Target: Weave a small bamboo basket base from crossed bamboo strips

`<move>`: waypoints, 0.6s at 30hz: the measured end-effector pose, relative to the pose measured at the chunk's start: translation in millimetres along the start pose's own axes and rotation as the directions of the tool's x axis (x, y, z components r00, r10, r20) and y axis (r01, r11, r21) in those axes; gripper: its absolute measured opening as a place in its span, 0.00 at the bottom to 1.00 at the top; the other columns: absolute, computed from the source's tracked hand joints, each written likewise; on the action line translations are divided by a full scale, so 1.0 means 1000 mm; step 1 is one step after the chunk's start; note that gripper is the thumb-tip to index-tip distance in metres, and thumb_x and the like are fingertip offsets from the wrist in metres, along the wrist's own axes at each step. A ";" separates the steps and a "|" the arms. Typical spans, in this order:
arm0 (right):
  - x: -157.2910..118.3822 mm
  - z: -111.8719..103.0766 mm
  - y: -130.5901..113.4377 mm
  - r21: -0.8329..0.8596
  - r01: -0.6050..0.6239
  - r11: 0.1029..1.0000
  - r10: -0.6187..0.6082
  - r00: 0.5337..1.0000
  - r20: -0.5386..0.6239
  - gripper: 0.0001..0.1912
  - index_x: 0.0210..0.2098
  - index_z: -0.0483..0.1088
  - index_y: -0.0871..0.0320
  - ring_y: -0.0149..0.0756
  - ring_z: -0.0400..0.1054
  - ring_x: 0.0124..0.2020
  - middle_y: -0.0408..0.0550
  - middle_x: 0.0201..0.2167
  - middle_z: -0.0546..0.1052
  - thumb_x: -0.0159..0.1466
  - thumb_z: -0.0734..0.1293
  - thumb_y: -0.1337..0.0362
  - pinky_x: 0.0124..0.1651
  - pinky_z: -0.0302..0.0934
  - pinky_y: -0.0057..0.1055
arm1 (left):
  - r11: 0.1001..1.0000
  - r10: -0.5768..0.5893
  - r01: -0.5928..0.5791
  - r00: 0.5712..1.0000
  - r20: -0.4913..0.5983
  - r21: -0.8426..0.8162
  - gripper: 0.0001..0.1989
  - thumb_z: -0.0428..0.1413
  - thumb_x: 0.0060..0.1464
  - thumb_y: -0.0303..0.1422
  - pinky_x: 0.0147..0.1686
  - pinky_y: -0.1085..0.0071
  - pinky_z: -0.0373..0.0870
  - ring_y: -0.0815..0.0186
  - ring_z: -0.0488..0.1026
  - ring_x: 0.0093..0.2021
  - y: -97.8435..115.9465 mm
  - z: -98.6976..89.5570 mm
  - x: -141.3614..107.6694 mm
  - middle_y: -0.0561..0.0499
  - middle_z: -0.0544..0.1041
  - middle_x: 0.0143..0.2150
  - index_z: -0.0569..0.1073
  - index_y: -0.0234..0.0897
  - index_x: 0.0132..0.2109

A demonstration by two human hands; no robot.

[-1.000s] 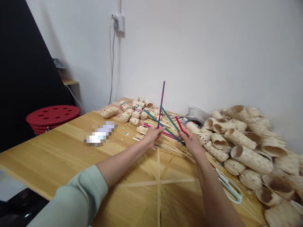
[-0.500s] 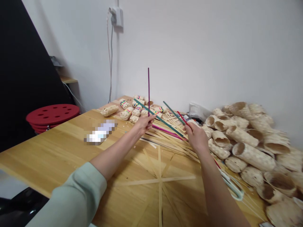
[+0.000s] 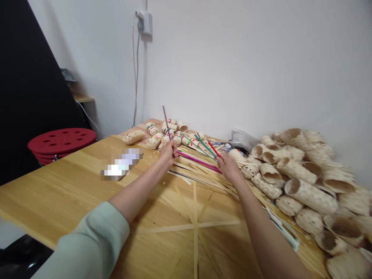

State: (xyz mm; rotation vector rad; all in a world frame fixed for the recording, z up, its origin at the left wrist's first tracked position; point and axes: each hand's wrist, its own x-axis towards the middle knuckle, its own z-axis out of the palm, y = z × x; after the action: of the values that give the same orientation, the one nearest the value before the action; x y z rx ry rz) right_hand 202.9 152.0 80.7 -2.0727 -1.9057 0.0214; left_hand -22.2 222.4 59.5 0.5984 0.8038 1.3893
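My left hand (image 3: 168,152) is closed around a thin purple strip (image 3: 166,118), which sticks up and leans left. In my right hand (image 3: 228,164) are a short-looking red strip (image 3: 213,148) and green strips (image 3: 204,143) that point away to the upper left; their lower ends are hidden by the fingers. Beneath and between the hands lies a loose bundle of pale flat strips (image 3: 200,170), with magenta strips (image 3: 200,161) on top. Nearer to me, several pale strips cross in a star (image 3: 195,240) on the wooden table (image 3: 87,201).
Woven pale tubes (image 3: 310,193) are piled along the right side. Small woven pieces with coloured bands (image 3: 154,140) sit at the far end. A blurred-out object (image 3: 122,164) lies left of my arm. Red stools (image 3: 62,141) stand beyond the table's left edge.
Both hands have shifted left and my left hand slightly down. The purple strip has tipped left. A long green strip no longer spans the gap between the hands; the green strips now extend from my right hand.
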 end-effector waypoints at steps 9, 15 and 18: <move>0.055 -0.009 -0.003 0.070 0.105 0.992 -0.106 0.994 0.017 0.15 0.51 0.69 0.57 0.39 0.70 0.48 0.51 0.51 0.74 0.69 0.61 0.59 0.50 0.65 0.41 | 1.000 -0.020 0.022 0.992 0.123 -0.016 0.05 0.54 0.57 0.32 0.14 0.79 0.49 0.77 0.54 0.12 -0.006 0.010 -0.015 0.61 0.63 0.19 0.69 0.35 0.39; 0.050 -0.016 -0.010 0.044 0.125 0.991 -0.129 0.986 0.103 0.17 0.52 0.71 0.55 0.36 0.73 0.41 0.46 0.41 0.79 0.70 0.55 0.63 0.45 0.65 0.33 | 0.999 -0.044 0.048 0.984 0.174 -0.021 0.05 0.54 0.56 0.31 0.14 0.78 0.49 0.77 0.54 0.12 -0.002 0.015 -0.021 0.60 0.64 0.18 0.70 0.35 0.38; 0.041 0.000 -0.017 -0.008 0.110 0.994 -0.106 0.976 0.192 0.14 0.50 0.71 0.56 0.37 0.71 0.45 0.48 0.46 0.76 0.67 0.63 0.59 0.48 0.66 0.38 | 0.998 -0.015 0.024 0.987 0.159 -0.049 0.03 0.52 0.56 0.30 0.14 0.78 0.50 0.77 0.53 0.12 0.007 0.015 -0.020 0.60 0.64 0.18 0.69 0.36 0.38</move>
State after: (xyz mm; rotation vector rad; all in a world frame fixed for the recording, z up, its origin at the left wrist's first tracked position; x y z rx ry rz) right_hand 190.6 192.5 93.2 -2.0400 -2.1363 0.1857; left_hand -15.0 205.1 76.8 0.6508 0.6434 1.3227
